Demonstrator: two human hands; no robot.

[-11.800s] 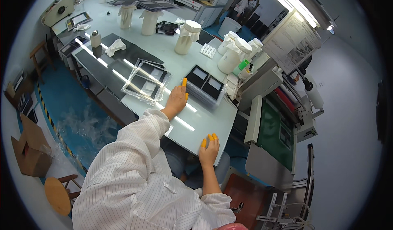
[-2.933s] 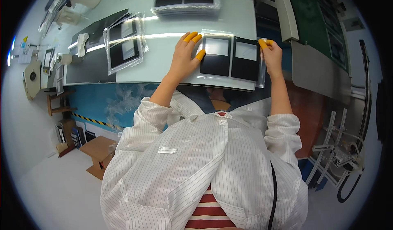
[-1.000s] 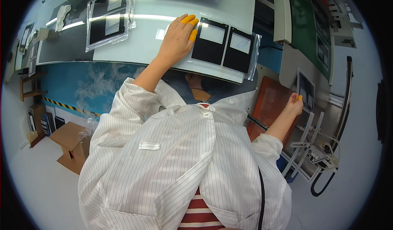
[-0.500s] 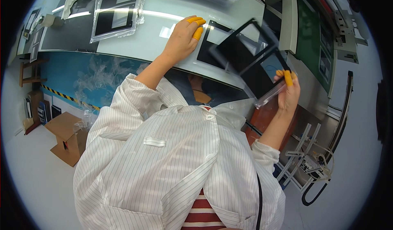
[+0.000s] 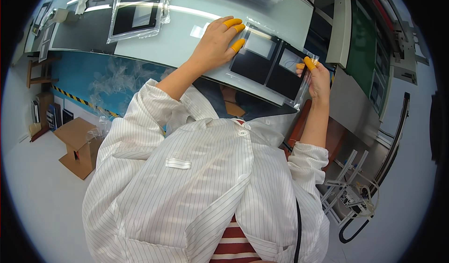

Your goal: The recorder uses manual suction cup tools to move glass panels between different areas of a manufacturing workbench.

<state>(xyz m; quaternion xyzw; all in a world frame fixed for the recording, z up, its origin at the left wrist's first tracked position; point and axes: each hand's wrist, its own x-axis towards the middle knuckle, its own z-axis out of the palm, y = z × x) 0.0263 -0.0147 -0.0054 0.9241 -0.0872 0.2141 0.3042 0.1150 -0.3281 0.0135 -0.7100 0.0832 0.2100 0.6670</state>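
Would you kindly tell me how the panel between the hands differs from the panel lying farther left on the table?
The panel between the hands has its two windowed sections side by side, while the left panel has them one beyond the other. The right hand grips the panel between the hands at its right side; no hand touches the left panel. Both are black, with two pale windows and clear film.

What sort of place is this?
Likely a light-manufacturing workroom: a green-bedded machine stands beside the bench, a black panel with clear film around it lies between the left hand and right hand, and both hands wear yellow finger cots.
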